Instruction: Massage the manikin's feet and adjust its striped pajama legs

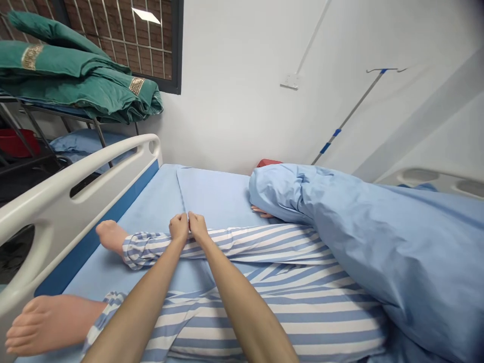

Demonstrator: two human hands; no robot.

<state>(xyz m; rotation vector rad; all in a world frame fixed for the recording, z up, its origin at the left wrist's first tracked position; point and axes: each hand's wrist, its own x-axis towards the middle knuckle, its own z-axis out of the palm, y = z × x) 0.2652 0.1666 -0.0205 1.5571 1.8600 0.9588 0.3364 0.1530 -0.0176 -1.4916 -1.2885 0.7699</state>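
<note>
My left hand (179, 226) and my right hand (197, 225) are side by side, both closed into fists, above the far leg of a figure lying on the bed. The edge of a light blue sheet (215, 194) runs up to them; whether they grip it is hidden. Blue-and-white striped trousers (264, 244) cover the figure's legs. Its bare feet, the far foot (111, 236) and the near foot (53, 322), look smooth like a manikin's. A blue quilt (351, 242) is bunched over the upper body, with the fingers of a hand (261, 212) showing under its edge.
A cream bed end board (109, 151) with a blue lower strip stands at the left. Beyond it, folded green quilts (86, 75) lie on a metal-framed rack by a barred window. An IV pole (355, 108) leans across the view before the white wall (234, 91).
</note>
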